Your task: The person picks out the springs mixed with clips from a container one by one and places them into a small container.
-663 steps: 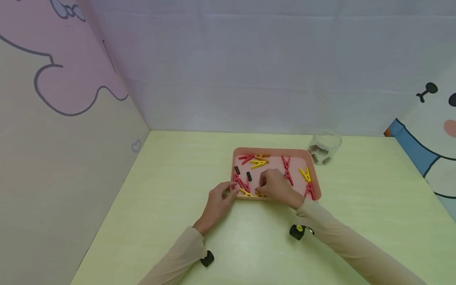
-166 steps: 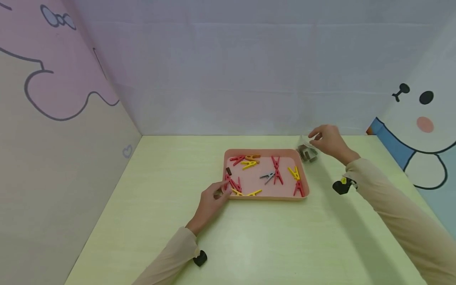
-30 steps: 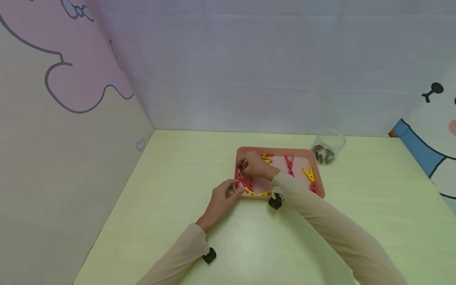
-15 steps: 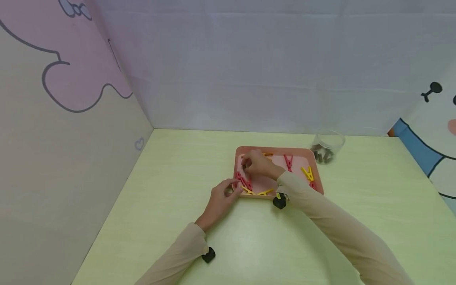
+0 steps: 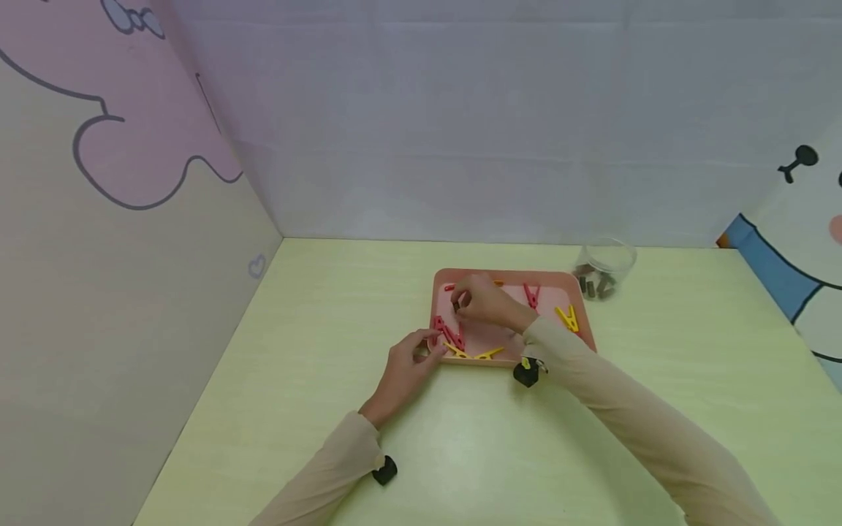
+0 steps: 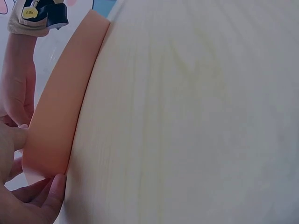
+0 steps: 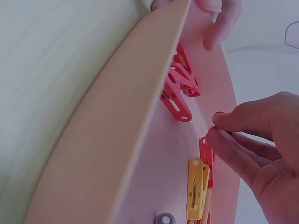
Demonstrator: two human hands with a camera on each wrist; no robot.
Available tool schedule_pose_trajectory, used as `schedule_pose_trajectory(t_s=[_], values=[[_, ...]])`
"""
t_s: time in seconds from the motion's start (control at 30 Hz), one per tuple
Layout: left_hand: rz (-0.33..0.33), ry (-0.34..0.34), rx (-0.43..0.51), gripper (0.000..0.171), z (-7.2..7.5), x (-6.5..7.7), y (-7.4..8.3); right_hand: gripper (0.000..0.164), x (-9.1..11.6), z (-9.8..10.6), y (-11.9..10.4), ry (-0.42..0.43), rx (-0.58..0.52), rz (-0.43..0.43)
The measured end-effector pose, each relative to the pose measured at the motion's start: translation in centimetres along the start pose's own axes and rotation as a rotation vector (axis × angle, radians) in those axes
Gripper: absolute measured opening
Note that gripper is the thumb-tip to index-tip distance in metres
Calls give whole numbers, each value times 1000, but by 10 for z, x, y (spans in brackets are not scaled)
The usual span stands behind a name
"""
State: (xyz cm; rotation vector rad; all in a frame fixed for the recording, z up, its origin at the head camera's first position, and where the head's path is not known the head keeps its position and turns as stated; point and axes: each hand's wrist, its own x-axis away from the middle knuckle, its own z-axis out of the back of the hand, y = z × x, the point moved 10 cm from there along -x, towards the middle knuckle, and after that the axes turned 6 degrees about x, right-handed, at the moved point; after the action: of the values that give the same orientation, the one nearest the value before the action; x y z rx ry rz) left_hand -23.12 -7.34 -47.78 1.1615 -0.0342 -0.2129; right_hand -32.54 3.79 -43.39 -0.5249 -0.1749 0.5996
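My left hand (image 5: 406, 369) grips the near left corner of the shallow pink tray (image 5: 552, 280), thumb and fingers at its wall. My right hand (image 5: 485, 301) is over the tray's left part and pinches a small dark piece (image 7: 218, 116) between thumb and fingertip; its exact kind I cannot tell. Red clothespins (image 7: 180, 86) lie in the tray by the left hand. Below the right hand in its wrist view are a yellow clothespin (image 7: 195, 189) and a red one behind it. Two yellow clothespins (image 5: 488, 354) lie along the near wall. My right hand and sleeve hide part of the tray.
A clear round tub (image 5: 607, 267) with several small dark pieces stands behind the tray's far right corner. Another yellow clothespin (image 5: 567, 318) lies at the tray's right side. Printed panels and a pale sheet wall in the table (image 5: 316, 307).
Earlier my right hand was at the tub, with a dark piece lying at the tray's left. Now that hand holds a dark piece, shifting slightly right in the last second. My left hand stays put.
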Motion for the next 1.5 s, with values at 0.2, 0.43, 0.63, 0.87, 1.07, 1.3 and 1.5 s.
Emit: schedule_pose_trajectory(t_s=[0.2,0.43,0.63,0.87,1.07,1.3,1.5], values=[[6,3,-3,40,0,-1,-1,19,6,7,1,-3,-35,-3],[3,5,-3,41,1,-2,-2,17,14,18,2,15,-1,4],[5,4,-6,40,0,-1,-1,15,22,28,2,47,3,22],[10,4,-9,39,-1,-1,-2,14,27,32,5,48,-28,12],[13,6,-14,39,-1,-1,-4,15,32,33,10,43,-21,-16],[13,7,-26,40,-1,-1,-4,19,38,38,14,22,-30,-55],[8,12,-18,39,-1,-1,-3,19,41,43,11,32,-6,-14]])
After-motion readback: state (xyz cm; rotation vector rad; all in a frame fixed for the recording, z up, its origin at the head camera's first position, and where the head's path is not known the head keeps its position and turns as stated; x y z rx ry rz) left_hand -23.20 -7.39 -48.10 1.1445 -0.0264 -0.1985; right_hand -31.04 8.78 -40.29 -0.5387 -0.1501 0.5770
